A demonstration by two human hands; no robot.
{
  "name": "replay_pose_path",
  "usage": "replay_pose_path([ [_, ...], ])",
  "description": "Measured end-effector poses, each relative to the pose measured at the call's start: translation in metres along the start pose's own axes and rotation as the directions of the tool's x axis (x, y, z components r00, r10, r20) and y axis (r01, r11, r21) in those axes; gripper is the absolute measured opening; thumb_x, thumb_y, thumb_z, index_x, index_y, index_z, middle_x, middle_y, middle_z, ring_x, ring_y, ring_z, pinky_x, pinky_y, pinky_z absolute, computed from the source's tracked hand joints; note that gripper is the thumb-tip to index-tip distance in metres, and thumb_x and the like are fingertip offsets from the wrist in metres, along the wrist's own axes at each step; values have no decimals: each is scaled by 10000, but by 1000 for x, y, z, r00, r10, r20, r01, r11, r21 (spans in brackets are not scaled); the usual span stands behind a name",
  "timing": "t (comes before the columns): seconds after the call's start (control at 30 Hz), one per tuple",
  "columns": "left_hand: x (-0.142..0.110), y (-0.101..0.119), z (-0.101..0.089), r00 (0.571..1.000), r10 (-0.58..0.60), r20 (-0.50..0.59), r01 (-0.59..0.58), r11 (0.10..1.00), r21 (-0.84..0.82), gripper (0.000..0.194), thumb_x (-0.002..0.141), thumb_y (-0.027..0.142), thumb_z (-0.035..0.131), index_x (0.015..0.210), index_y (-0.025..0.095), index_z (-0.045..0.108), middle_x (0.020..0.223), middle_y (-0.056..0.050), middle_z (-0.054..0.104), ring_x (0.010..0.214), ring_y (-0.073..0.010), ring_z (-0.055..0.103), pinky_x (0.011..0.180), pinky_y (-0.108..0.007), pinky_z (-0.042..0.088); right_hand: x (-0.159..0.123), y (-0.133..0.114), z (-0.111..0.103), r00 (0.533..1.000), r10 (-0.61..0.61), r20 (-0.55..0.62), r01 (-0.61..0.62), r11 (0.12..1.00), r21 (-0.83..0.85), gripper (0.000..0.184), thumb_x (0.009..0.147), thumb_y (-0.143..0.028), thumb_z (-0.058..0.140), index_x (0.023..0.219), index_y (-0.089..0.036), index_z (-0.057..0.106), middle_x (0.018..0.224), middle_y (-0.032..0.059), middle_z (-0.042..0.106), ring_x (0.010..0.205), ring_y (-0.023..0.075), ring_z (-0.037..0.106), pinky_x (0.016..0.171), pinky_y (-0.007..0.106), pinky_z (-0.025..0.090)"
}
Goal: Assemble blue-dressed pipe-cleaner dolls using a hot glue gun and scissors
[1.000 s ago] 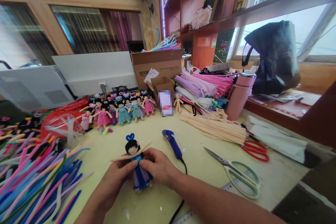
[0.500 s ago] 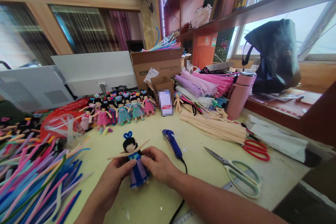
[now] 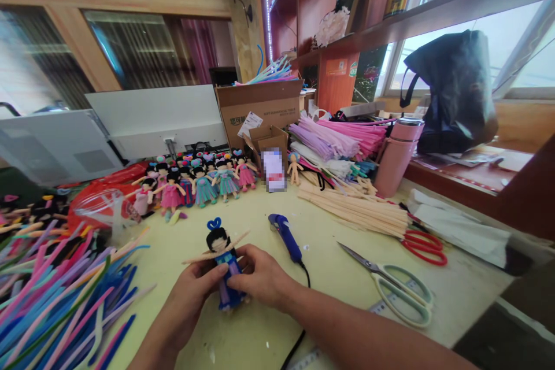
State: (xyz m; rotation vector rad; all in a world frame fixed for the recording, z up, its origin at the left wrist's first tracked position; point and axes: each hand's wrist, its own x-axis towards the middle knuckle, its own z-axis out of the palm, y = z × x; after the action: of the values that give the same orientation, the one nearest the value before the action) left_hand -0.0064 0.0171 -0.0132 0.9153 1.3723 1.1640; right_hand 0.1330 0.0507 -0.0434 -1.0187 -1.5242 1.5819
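Note:
Upright between my hands is a pipe-cleaner doll (image 3: 229, 288) with black hair, a blue heart-shaped loop on its head, stretched-out beige arms and a blue and purple skirt. My left hand (image 3: 203, 284) grips it from the left, thumb pressed on its front. From the right, my right hand (image 3: 262, 277) pinches the side of the skirt; its fingertips are partly hidden behind the doll. A blue glue gun (image 3: 286, 238) with a black cord lies just beyond my right hand. Scissors with pale green handles (image 3: 401, 295) rest farther right.
Loose coloured pipe cleaners (image 3: 65, 300) cover the left side. Finished dolls (image 3: 203, 182) stand in rows at the back near a cardboard box (image 3: 260, 107). Beige pipe cleaners (image 3: 355, 208), red-handled scissors (image 3: 425, 247) and a pink thermos (image 3: 396, 159) are on the right.
The doll has shifted slightly right in my hands. My right thumb and fingers have moved a little lower and inward on the skirt, which looks narrower now.

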Motion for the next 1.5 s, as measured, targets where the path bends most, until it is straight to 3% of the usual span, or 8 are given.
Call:
replay_pose_path([
  [0.47, 2, -4, -2, 999, -3, 35, 3, 1000, -18, 410, 564, 364, 777, 897, 144, 682, 907, -97, 742, 831, -274, 677, 684, -334, 518, 1, 2, 1, 1000, 3, -4, -3, 999, 38, 379, 610, -127, 648, 986, -161, 609, 719, -31, 580, 621, 99, 542, 600, 229, 455],
  [0.8, 1, -3, -2, 1000, -11, 15, 11, 1000, -17, 441, 553, 361, 782, 917, 140, 671, 886, -91, 746, 814, -266, 679, 679, -322, 512, 0, 2, 1, 1000, 12, -1, -12, 999, 45, 454, 605, -137, 662, 1052, -178, 595, 667, -54, 549, 555, 88, 521, 520, 204, 436],
  [1.5, 1, -2, 0, 1000, 0, -1, 0, 999, -44, 412, 541, 321, 799, 888, 139, 669, 854, -82, 746, 803, -267, 682, 692, -327, 506, -1, 0, 0, 1000, 16, 7, -16, 999, 48, 468, 601, -140, 659, 1063, -169, 596, 676, -44, 552, 577, 94, 529, 520, 212, 441],
])
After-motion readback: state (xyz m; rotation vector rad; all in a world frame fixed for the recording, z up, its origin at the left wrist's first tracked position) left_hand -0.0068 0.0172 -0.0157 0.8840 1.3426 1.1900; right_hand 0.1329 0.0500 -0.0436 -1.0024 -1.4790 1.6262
